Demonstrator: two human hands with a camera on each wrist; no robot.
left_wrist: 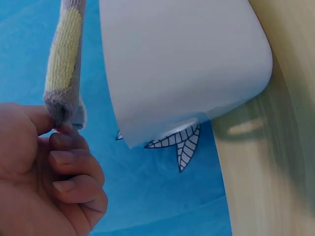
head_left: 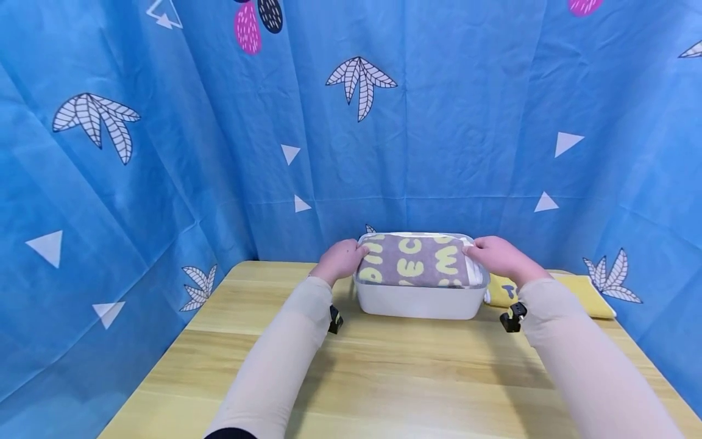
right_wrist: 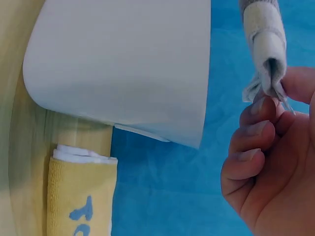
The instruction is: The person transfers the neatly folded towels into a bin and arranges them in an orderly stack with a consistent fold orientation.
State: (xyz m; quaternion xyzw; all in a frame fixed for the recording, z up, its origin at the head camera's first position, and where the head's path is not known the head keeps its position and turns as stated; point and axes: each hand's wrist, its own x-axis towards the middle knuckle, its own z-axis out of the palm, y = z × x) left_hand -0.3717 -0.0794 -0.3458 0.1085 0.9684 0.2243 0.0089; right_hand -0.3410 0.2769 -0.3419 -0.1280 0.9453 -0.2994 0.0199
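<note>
Both hands hold up a folded grey-purple towel [head_left: 408, 261] with pale yellow letters, one at each end. In the head view it overlaps the opening of a white plastic bin [head_left: 419, 303]. My left hand [head_left: 341, 259] pinches the left end between thumb and fingertips; the left wrist view shows that rolled edge [left_wrist: 63, 64] apart from the bin's rim. At the right end, my right hand [head_left: 501, 256] pinches the whitish folded layers [right_wrist: 268, 54], also apart from the rim in the right wrist view. The bin's inside is mostly hidden behind the towel.
A folded yellow towel [head_left: 587, 292] with blue lettering lies right of the bin, partly behind the right forearm. The wooden table [head_left: 406, 378] extends toward me. Blue patterned curtains [head_left: 466, 122] hang behind the table and at both sides.
</note>
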